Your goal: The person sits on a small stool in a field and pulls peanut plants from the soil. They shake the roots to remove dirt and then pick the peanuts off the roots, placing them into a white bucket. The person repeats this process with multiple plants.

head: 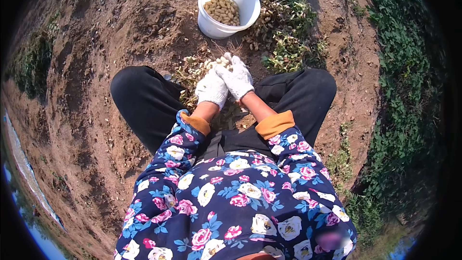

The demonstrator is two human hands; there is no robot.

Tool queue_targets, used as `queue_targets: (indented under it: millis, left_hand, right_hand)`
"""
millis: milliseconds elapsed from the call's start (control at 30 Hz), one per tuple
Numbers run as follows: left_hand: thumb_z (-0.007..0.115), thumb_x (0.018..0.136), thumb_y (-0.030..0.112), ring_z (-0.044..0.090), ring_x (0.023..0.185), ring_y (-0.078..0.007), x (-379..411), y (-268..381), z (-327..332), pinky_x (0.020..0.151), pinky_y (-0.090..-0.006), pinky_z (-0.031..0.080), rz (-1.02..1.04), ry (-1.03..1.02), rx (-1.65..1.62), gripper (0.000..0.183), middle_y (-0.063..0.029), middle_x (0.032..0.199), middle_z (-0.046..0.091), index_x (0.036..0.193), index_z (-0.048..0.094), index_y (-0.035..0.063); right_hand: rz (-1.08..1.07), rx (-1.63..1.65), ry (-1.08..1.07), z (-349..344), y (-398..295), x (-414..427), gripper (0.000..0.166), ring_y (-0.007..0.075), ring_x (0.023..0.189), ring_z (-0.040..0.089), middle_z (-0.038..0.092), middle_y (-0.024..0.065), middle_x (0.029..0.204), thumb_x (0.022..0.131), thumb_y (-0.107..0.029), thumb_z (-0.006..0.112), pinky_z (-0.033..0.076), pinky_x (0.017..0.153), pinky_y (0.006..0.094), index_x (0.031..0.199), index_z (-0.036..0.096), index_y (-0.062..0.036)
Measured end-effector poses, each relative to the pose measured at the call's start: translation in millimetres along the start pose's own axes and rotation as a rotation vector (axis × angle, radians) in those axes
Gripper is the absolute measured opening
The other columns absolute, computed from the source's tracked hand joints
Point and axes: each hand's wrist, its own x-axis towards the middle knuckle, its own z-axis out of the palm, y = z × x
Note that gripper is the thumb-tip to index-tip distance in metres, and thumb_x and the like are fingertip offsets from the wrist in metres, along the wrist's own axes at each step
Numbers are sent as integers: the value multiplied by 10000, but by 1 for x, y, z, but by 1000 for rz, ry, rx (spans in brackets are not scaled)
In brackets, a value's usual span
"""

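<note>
Both hands wear white knitted gloves and meet between my bent knees. My left hand (212, 88) is closed around an uprooted peanut plant (186, 74), whose leafy stems hang out to the left. A cluster of pale peanut pods (219, 63) shows just beyond my fingers. My right hand (237, 76) lies against the left one, its fingers curled at the pods; the fingertips are partly hidden. Thin brown roots (232, 48) stick out past the right fingertips. Just ahead, a white plastic bucket (249, 9) stands on the soil, part filled with peanuts in the shell (222, 11).
A heap of pulled peanut plants (288, 39) lies right of the bucket, some with pods on them. Dry brown soil (86, 79) spreads out to the left. A dense row of green leafy plants (404, 90) runs along the right side. My knees in dark trousers flank my hands.
</note>
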Motion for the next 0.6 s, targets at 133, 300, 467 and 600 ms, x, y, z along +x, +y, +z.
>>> queue_targets:
  millis: [133,300,467,600]
  left_hand:
    - [488,880,250,637,819,-354,1,-8,15,702,-439,505,54,-5,135,335,-181,951,636,1142,524,44]
    - [481,873,226,623,894,-349,4,-16,21,749,-426,497,202,23,131,313,-191,991,622,1124,544,49]
    - [470,880,224,584,1000,-350,3,-2,3,834,-403,471,236,-24,11,343,-200,1076,603,1168,536,49]
    - [452,890,226,577,1038,-340,1,-2,2,860,-402,467,231,-39,-33,376,-188,1144,589,1226,512,70]
  right_hand:
    - [136,-92,-108,-2,12,10,560,342,972,615,640,182,1026,738,-438,698,479,849,402,1129,565,-59]
    - [135,-63,-40,-7,2,0,421,324,910,631,651,147,978,753,-416,695,493,796,415,1021,578,-114]
    - [-7,-205,-12,-3,4,-1,330,357,857,625,647,145,910,795,-382,665,495,739,440,990,555,-139]
    - [-63,-289,17,1,9,2,302,370,808,634,654,164,855,838,-404,603,500,707,462,983,558,-143]
